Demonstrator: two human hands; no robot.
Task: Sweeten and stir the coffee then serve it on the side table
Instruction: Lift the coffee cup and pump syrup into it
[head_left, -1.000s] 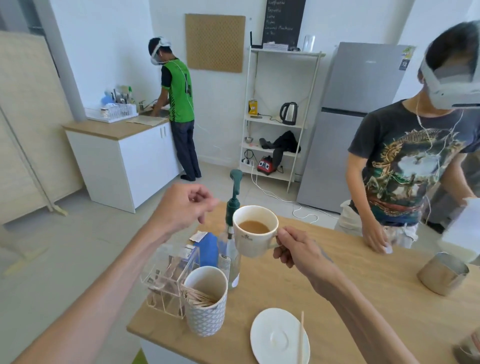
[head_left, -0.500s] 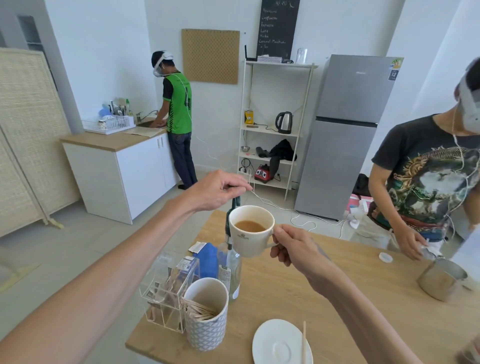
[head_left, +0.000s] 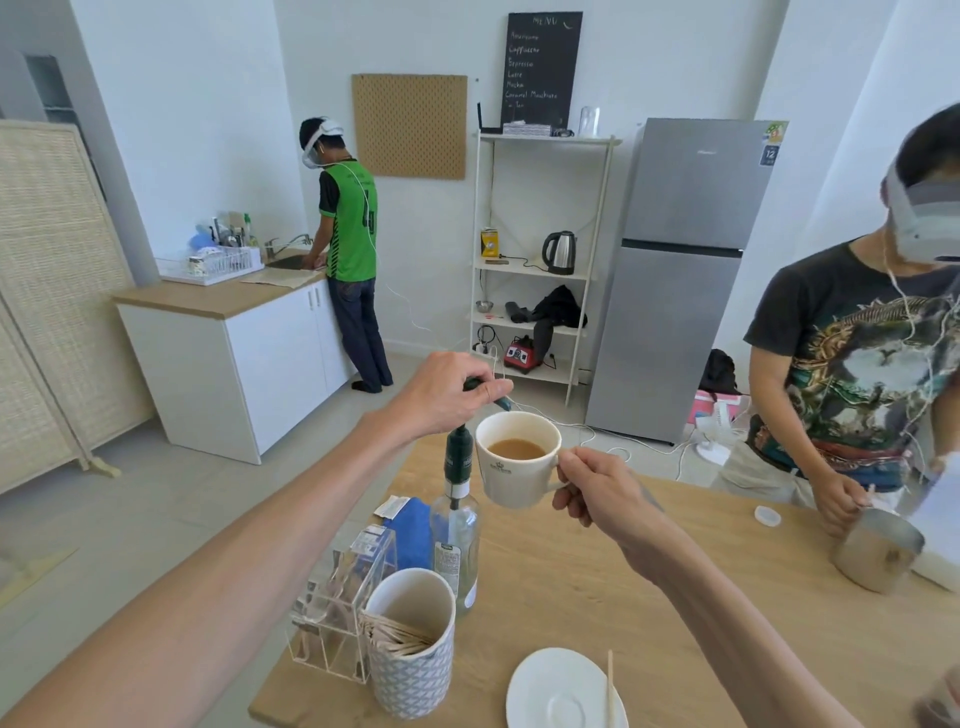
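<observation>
The right hand (head_left: 597, 488) holds the white coffee cup (head_left: 517, 460) by its handle, fingers pinched closed around it. The cup is raised clear of the wooden worktop (head_left: 649, 587) and sits upright, with light brown coffee inside. The left hand (head_left: 441, 395) rests on the green pump head (head_left: 488, 392) of the syrup bottle (head_left: 457, 525), fingers curled down over the top; this grip is closed on the pump. The pump spout points toward the cup and ends just above its rim. The bottle stands upright on the worktop, directly left of the cup.

In front of the bottle stands a patterned holder (head_left: 410, 654) containing wooden stir sticks, and beside it a clear acrylic organiser (head_left: 337, 608) with sachets. A white saucer (head_left: 558, 691) lies at the near edge of the worktop, with one wooden stick (head_left: 610, 686) resting across its right side. A blue cloth (head_left: 413, 530) lies behind the organiser. A second person's hand (head_left: 836, 499) holds a metal jug (head_left: 878, 556) at the right end of the worktop.
</observation>
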